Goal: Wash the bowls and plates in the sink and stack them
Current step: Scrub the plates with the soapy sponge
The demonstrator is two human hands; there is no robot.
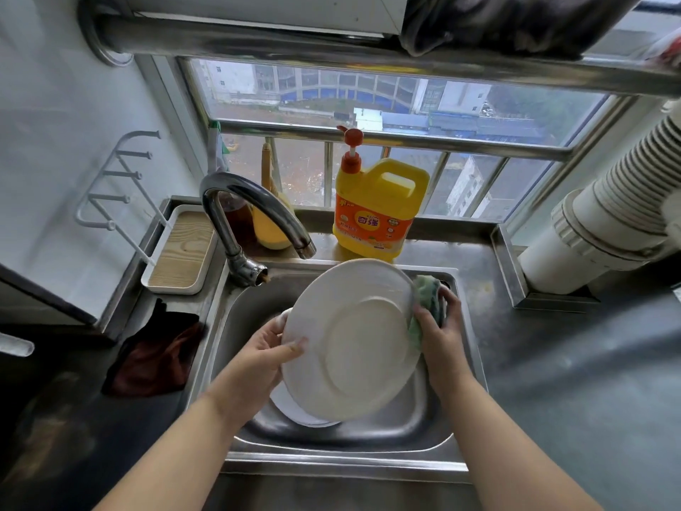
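White plate [353, 341] gripped by left hand [271, 348], sponge [429, 307] in right hand [440, 337]

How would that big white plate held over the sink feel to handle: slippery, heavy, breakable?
The white plate looks glazed and stiff, so probably fragile if it fell against the steel sink. Its surface shines as if wet, so likely slippery; the left hand holds its rim while the right hand holds a green sponge to its far edge. It is wide, so probably fairly heavy.

Faucet [254, 212] overhangs sink [331, 459] – right counter [575, 381] open
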